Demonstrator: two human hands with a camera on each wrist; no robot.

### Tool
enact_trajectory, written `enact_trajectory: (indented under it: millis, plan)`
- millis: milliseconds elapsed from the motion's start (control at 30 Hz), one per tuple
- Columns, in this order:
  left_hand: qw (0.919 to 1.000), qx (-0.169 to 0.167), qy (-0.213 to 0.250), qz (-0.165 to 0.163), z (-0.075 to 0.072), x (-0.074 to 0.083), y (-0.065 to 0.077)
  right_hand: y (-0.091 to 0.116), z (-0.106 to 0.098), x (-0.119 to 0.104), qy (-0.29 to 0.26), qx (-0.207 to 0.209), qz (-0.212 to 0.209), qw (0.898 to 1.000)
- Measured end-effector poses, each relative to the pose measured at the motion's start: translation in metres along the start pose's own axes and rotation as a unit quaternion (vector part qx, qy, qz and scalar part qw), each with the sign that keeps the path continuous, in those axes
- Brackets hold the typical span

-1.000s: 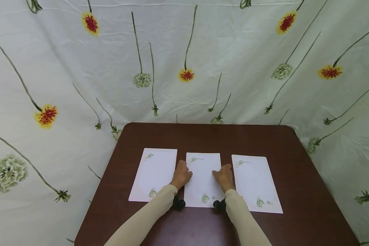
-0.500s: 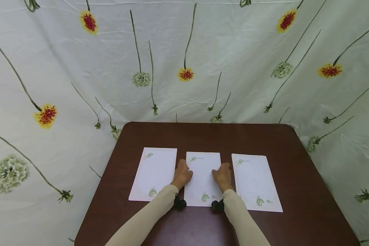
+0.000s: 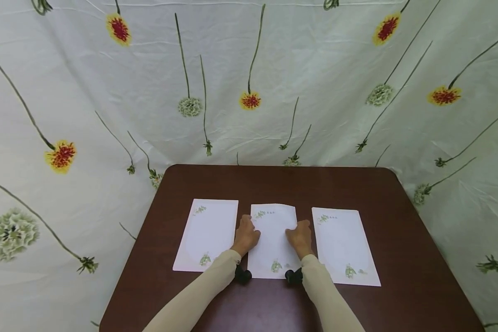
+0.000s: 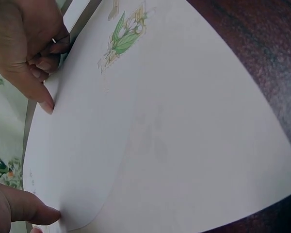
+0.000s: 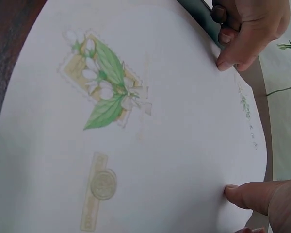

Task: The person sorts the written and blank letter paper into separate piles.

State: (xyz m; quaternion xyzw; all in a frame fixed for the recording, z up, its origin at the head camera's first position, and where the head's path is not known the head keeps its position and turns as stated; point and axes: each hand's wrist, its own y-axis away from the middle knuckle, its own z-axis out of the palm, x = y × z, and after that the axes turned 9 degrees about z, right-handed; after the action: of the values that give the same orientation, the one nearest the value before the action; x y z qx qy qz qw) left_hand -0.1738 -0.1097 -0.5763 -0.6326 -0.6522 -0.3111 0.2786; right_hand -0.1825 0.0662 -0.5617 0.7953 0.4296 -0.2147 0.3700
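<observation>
The middle sheet of floral letter paper (image 3: 271,249) lies between two similar sheets in the head view, its far edge slightly bowed. My left hand (image 3: 246,236) pinches its left edge, thumb on the printed face and fingers curled at the side. On the opposite edge my right hand (image 3: 300,239) pinches it the same way. In the right wrist view, the sheet's green leaf and white flower print (image 5: 104,85) shows large, and both thumbs press on the paper. The left wrist view shows the sheet curving up from the dark table; fingertips under the edges are mostly hidden.
A left sheet (image 3: 205,230) and a right sheet (image 3: 344,249) of similar paper flank the hands on the brown table (image 3: 274,184). Black wrist devices (image 3: 243,275) sit under the cuffs. A white flowered cloth (image 3: 149,69) hangs behind the table.
The far edge of the middle sheet, straight before, now bows slightly, its right corner dipping. Both hands stay at its sides, barely moved.
</observation>
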Motion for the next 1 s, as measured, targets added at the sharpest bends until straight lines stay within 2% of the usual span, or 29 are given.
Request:
enact_trajectory:
  millis: [200,367,533,667,833,1000]
  plan:
    - [0.9999,-0.008,-0.002,0.006,0.001,0.002,0.001,0.000,-0.008,0.002,-0.034,0.008,-0.012,0.999]
    - [0.9999,-0.012,0.000,0.012,0.003,0.005,0.002,0.000,-0.010,0.005,-0.062,0.004,0.000,0.998]
    - [0.9998,-0.016,-0.006,0.011,0.002,0.007,0.001,-0.001,-0.017,0.010,-0.081,-0.022,0.006,0.996]
    - [0.9998,-0.012,-0.008,0.013,0.002,0.005,-0.001,-0.003,-0.021,0.014,-0.066,-0.032,0.003,0.997]
    - [0.9996,-0.006,-0.020,0.018,0.005,0.001,-0.001,-0.005,-0.027,0.019,-0.023,-0.022,-0.036,0.999]
    - [0.9995,0.006,-0.025,0.017,0.005,0.000,0.000,-0.005,-0.037,0.022,-0.014,-0.032,-0.069,0.997]
